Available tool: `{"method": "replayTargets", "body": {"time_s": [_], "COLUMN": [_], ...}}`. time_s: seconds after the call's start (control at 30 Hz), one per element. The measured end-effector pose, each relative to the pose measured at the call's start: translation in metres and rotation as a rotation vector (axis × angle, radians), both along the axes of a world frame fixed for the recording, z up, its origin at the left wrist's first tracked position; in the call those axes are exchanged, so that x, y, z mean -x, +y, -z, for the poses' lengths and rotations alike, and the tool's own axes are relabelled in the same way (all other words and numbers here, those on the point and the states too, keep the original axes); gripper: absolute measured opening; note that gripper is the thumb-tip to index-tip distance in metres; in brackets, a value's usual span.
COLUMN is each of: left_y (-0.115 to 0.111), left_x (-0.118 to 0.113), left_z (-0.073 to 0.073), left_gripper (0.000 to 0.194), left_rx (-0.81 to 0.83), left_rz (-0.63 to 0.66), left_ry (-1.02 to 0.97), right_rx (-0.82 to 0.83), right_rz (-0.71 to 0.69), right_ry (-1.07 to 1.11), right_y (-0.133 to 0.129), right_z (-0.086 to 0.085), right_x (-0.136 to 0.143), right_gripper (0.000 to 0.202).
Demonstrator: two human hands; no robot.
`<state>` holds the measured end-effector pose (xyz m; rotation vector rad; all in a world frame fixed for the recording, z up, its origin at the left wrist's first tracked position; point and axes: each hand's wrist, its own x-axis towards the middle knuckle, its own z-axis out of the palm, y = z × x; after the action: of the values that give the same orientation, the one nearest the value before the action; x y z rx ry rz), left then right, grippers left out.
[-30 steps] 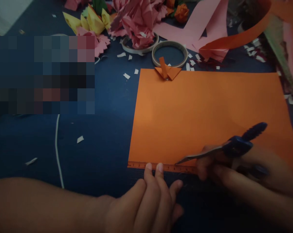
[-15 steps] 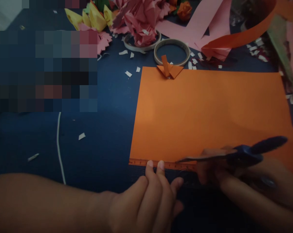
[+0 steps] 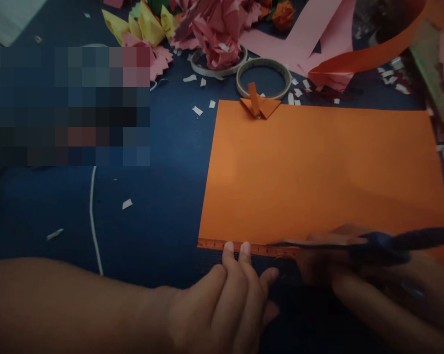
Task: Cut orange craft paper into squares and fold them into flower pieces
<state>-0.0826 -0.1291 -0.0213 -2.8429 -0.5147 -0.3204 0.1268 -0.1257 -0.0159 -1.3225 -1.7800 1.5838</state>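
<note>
An orange paper sheet (image 3: 318,167) lies on the dark blue table. Along its bottom left edge runs a clear ruler (image 3: 257,247), with the orange showing through its marked edge. Two fingertips of my left hand (image 3: 233,300) press on the ruler; the thumb and another finger are spread apart below it. My right hand (image 3: 365,285), blurred and dark, is closed around blue-handled scissors (image 3: 380,248). The thin blade points left, its tip at the ruler's upper edge on the paper. A small folded orange piece (image 3: 261,103) rests on the sheet's top edge.
Two tape rolls (image 3: 263,78) stand behind the sheet, near pink paper flowers (image 3: 216,34) and yellow ones (image 3: 148,24). Pink strips (image 3: 303,34) and an orange strip (image 3: 373,61) lie at the back right. White scraps are scattered about. A white cord (image 3: 93,221) lies at left, below a pixelated area.
The scissors in my right hand have tilted flatter, their handle now lower and further right. My left hand still presses on the ruler. The whole view has shifted slightly.
</note>
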Motion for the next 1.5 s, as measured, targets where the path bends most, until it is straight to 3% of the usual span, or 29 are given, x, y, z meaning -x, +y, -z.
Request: {"method": "replayTargets", "body": {"time_s": [0.13, 0.27, 0.33, 0.57, 0.73, 0.83, 0.9, 0.97, 1.2, 1.4, 1.5], "left_y": [-0.006, -0.009, -0.01, -0.009, -0.004, -0.003, -0.002, 0.0, 0.003, 0.001, 0.001], "left_x": [-0.002, -0.004, -0.004, -0.003, 0.0, 0.001, 0.003, 0.004, 0.006, 0.006, 0.006], "left_z": [0.001, 0.001, 0.001, 0.0, -0.003, -0.003, -0.001, 0.003, 0.013, 0.017, 0.017], "left_gripper": [0.025, 0.024, 0.024, 0.025, 0.027, 0.027, 0.027, 0.028, 0.027, 0.024, 0.023], "left_rx": [0.029, 0.05, 0.05, 0.05, 0.015, -0.005, -0.036, -0.087, -0.175, -0.168, -0.159], "left_rz": [-0.055, -0.1, -0.108, -0.1, -0.021, -0.036, -0.024, 0.019, 0.027, 0.01, 0.002], "left_ry": [-0.044, -0.07, -0.077, -0.054, 0.009, 0.044, 0.034, 0.007, -0.081, -0.115, -0.132], "right_rx": [-0.038, -0.105, -0.086, 0.41, 0.714, 0.549, 0.415, 0.386, 0.478, 0.38, 0.303], "right_rz": [-0.023, 0.024, 0.06, 0.13, 0.018, -0.15, -0.231, -0.264, -0.069, -0.05, -0.112], "right_ry": [0.073, -0.032, -0.018, 0.413, 0.19, 0.0, -0.003, 0.063, 0.115, 0.075, -0.02], "right_y": [0.002, 0.003, 0.004, 0.023, 0.043, 0.058, 0.067, 0.073, 0.069, 0.066, 0.065], "right_z": [-0.002, 0.003, 0.005, 0.005, -0.006, -0.008, -0.005, -0.003, -0.004, -0.004, -0.004], "right_x": [0.0, -0.008, -0.012, -0.026, -0.041, -0.052, -0.06, -0.065, -0.056, -0.051, -0.052], "right_gripper": [0.03, 0.014, 0.029, 0.014, 0.042, 0.041, 0.035, 0.032, 0.024, 0.029, 0.031]}}
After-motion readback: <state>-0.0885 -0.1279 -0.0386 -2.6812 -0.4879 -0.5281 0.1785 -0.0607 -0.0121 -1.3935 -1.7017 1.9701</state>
